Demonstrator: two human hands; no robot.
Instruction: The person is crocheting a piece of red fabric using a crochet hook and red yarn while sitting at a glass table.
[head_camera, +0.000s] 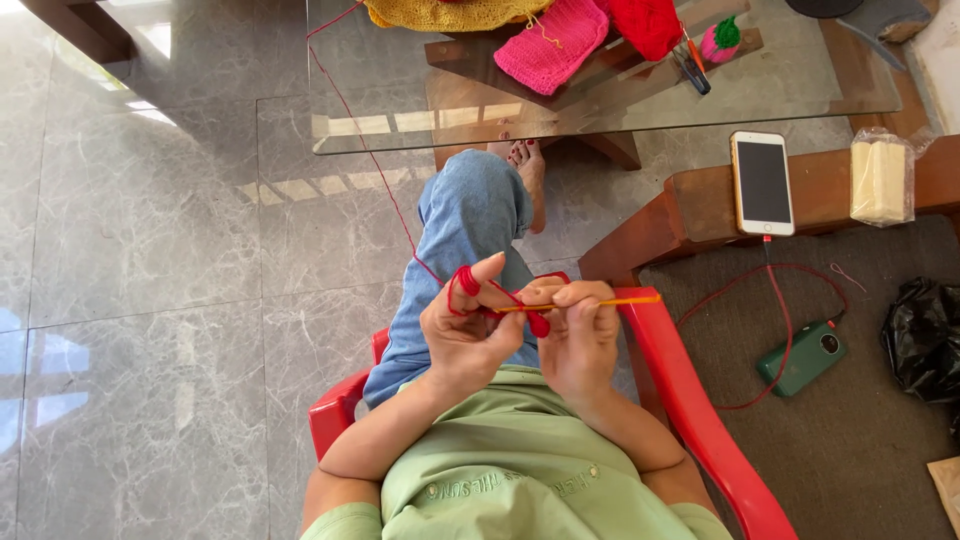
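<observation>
Red yarn (372, 160) is running from the glass table (600, 110) down to the left hand (468, 325), where it is looping around the raised forefinger. That hand is pinching a small red crocheted piece (538, 322) just below the table's near edge. Beside it, the right hand (580, 335) is closing around an orange crochet hook (600, 302), whose tip is meeting the red piece. Both hands are working close together above the red plastic chair (690, 400). Pink knitting (550, 45) is lying on the table; a white phone (762, 183) is resting right of it.
</observation>
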